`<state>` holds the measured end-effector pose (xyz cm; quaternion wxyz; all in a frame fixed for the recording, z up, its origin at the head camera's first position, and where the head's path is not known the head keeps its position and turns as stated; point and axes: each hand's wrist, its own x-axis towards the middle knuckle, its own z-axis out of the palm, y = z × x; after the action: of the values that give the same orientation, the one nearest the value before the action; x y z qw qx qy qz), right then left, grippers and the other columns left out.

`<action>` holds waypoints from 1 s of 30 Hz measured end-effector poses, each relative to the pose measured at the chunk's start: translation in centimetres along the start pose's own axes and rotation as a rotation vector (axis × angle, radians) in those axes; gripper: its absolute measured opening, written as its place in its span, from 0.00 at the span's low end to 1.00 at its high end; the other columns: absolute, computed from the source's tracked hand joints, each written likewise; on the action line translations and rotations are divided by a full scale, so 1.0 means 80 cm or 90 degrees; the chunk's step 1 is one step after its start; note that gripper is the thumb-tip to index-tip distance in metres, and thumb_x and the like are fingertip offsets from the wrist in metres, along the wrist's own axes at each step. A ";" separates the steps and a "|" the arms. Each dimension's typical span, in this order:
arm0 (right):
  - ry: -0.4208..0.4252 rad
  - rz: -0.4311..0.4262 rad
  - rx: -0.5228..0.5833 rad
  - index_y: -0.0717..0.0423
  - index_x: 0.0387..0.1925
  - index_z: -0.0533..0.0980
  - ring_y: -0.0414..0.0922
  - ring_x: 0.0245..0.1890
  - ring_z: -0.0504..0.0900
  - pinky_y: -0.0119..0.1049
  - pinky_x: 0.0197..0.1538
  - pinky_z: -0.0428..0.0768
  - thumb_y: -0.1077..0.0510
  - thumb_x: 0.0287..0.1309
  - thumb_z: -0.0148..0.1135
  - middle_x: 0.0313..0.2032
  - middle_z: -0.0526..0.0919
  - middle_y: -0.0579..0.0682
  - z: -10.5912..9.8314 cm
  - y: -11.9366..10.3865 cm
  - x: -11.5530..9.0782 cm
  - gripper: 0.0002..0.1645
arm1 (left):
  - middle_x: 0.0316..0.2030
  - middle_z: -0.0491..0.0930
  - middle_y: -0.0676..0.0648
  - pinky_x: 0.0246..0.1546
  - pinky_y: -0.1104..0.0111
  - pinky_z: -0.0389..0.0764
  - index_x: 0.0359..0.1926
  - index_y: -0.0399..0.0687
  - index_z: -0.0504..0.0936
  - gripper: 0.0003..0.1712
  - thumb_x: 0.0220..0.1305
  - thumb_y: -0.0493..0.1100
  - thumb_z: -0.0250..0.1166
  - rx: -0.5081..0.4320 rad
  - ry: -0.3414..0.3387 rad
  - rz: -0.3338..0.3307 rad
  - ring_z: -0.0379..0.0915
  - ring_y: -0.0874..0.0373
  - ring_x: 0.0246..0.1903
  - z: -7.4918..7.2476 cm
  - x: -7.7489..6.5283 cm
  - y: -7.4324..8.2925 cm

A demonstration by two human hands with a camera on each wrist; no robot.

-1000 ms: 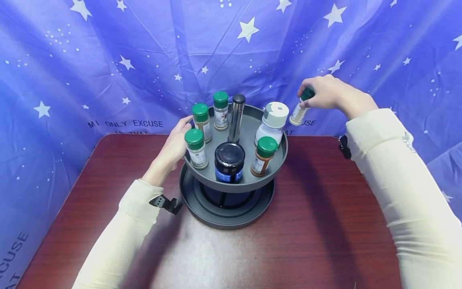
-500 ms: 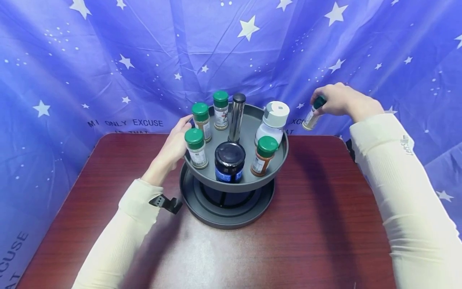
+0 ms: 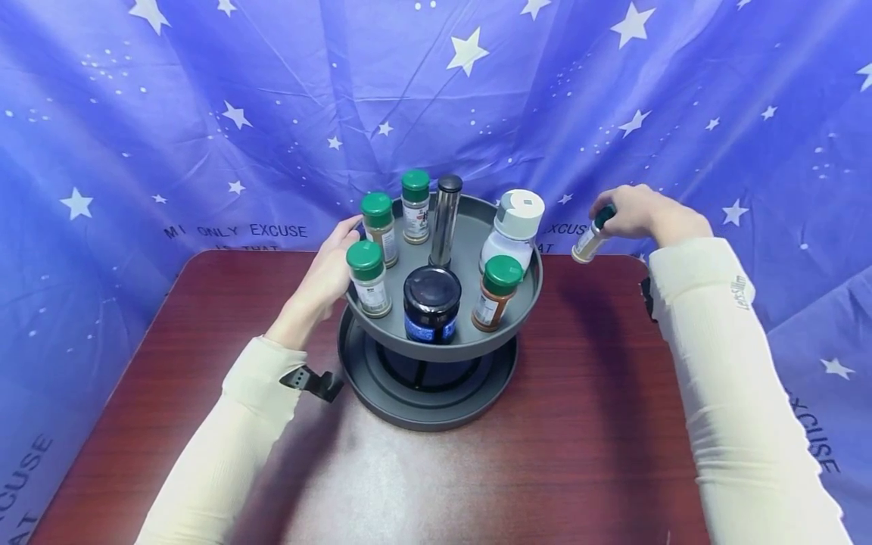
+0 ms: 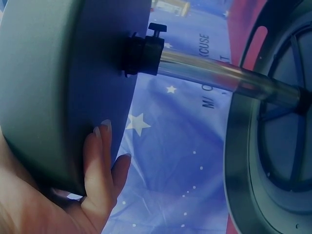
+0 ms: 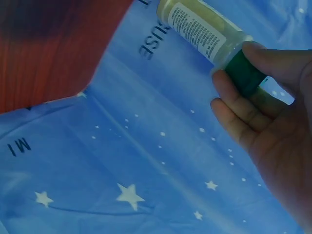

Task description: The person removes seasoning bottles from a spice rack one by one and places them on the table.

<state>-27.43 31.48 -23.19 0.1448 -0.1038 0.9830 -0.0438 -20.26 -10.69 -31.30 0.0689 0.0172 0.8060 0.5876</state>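
Cream ribbed sleeves [image 3: 211, 454], folded cuffs [image 3: 264, 371]; small dark lettering [image 3: 741, 292] at right; black left wristband [image 3: 313, 383].

The bench [image 3: 579, 469] has a reddish-brown wood-grain top with rounded far corners and a pale glare toward its front. Standing directly on it is a dark grey two-tier tray stand [image 3: 428, 421]. The stand's upper tray [image 3: 470, 253] carries four green-capped spice jars [image 3: 372, 294], a white-capped bottle [image 3: 511, 235] and a black-lidded jar [image 3: 432, 303], all upright.
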 end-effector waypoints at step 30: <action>0.090 -0.023 -0.003 0.67 0.54 0.72 0.72 0.48 0.78 0.65 0.51 0.74 0.66 0.57 0.61 0.47 0.79 0.75 0.103 0.022 0.020 0.22 | 0.77 0.52 0.50 0.75 0.47 0.51 0.77 0.63 0.53 0.29 0.79 0.52 0.35 0.002 0.017 0.004 0.44 0.51 0.77 0.000 0.001 -0.005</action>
<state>-26.86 32.40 -31.68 0.0743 -0.1185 0.9888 -0.0514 -20.34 -10.82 -31.66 0.0565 0.0120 0.8076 0.5869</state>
